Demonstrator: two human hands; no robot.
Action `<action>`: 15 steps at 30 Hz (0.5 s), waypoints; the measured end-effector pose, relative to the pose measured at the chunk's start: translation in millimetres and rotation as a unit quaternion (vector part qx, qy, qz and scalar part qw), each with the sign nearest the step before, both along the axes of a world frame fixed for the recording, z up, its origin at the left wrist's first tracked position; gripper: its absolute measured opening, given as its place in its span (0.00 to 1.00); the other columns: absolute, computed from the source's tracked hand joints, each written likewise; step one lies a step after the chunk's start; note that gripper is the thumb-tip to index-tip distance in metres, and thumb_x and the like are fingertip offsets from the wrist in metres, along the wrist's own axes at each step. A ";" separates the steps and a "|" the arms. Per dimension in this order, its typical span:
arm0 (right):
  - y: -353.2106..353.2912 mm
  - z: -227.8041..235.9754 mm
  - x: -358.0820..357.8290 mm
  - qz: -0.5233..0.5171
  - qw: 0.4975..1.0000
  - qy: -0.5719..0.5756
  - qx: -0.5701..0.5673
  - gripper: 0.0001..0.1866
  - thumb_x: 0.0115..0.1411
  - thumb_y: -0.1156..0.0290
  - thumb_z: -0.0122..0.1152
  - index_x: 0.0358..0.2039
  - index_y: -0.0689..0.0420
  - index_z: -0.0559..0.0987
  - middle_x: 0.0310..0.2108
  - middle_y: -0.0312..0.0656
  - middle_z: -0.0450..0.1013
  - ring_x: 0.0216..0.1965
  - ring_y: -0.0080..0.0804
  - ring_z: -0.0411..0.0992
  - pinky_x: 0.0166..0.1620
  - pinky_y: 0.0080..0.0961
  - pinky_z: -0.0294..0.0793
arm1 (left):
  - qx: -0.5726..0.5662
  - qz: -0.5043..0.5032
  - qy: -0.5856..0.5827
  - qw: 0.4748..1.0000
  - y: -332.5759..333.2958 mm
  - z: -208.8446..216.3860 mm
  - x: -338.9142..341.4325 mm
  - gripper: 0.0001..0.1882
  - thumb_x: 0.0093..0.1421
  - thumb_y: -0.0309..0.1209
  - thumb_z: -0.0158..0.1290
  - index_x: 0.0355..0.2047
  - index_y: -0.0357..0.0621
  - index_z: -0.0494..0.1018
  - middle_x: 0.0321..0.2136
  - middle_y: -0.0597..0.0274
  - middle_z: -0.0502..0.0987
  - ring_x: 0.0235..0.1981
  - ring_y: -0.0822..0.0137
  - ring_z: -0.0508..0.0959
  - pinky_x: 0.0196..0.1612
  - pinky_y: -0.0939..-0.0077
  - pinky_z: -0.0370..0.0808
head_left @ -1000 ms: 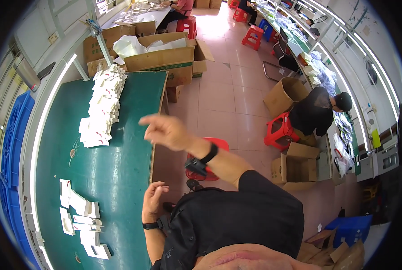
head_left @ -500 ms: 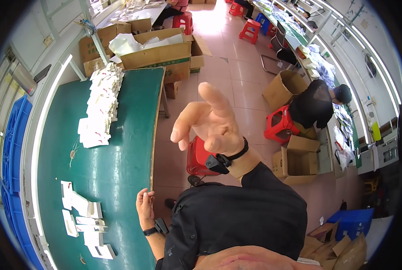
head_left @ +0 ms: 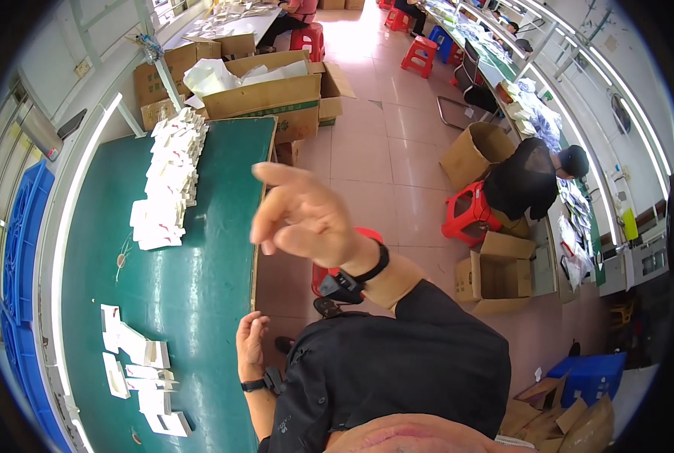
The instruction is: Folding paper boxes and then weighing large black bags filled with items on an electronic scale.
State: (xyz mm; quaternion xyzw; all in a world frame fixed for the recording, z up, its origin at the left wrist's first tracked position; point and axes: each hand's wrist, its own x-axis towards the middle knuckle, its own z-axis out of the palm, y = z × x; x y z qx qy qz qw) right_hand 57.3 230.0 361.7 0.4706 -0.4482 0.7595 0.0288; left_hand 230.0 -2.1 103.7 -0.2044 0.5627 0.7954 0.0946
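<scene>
My right hand (head_left: 307, 215) is raised over the gap between the green-topped table (head_left: 224, 279) and the floor. Its fingers are bent and spread, somewhat blurred, with nothing in them. My left hand (head_left: 252, 340) is at the table's right edge, its fingers loosely curled and apart, holding nothing visible. A black band with a small black device circles each wrist. Left of my left hand, a loose group of small white card boxes (head_left: 154, 400) lies on the table. Farther off, a long overlapping row of white card pieces (head_left: 172, 177) rests on the same top.
A red stool (head_left: 322, 281) is partly hidden behind my right arm. Large cardboard boxes (head_left: 261, 102) stand beyond the table. Blue crates (head_left: 24, 249) line the left side. On the right, a person in black (head_left: 522, 177) sits on a red stool beside open cartons (head_left: 503, 275).
My right hand has swung left and slightly down, toward the table's edge. My left hand has shifted only a little, its fingers slightly more upright. The white boxes stay in place.
</scene>
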 end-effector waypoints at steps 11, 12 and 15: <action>-35.9 -22.3 -5.4 -0.077 0.995 0.025 0.061 0.30 0.59 0.79 0.58 0.62 0.57 0.64 0.24 0.35 0.74 0.23 0.19 0.70 0.30 0.18 0.73 | -0.059 -0.308 0.155 0.937 90.3 -12.0 -75.0 0.18 0.60 0.25 0.54 0.51 0.38 0.70 0.44 0.63 0.75 0.45 0.71 0.73 0.52 0.75 0.69; -33.0 -24.6 -6.5 -0.080 0.994 0.020 0.069 0.30 0.59 0.79 0.58 0.62 0.57 0.64 0.24 0.35 0.74 0.23 0.19 0.70 0.30 0.18 0.73 | -0.055 -0.332 0.142 0.931 92.9 -18.3 -76.8 0.19 0.59 0.25 0.54 0.51 0.38 0.70 0.44 0.63 0.75 0.46 0.71 0.73 0.53 0.75 0.69; -25.2 -32.1 -9.3 -0.089 0.992 0.007 0.084 0.29 0.59 0.79 0.58 0.61 0.57 0.65 0.23 0.35 0.74 0.23 0.20 0.71 0.30 0.18 0.73 | -0.007 -0.343 0.130 0.930 104.5 -2.4 -79.5 0.19 0.58 0.25 0.56 0.50 0.39 0.71 0.45 0.63 0.75 0.46 0.70 0.73 0.52 0.74 0.69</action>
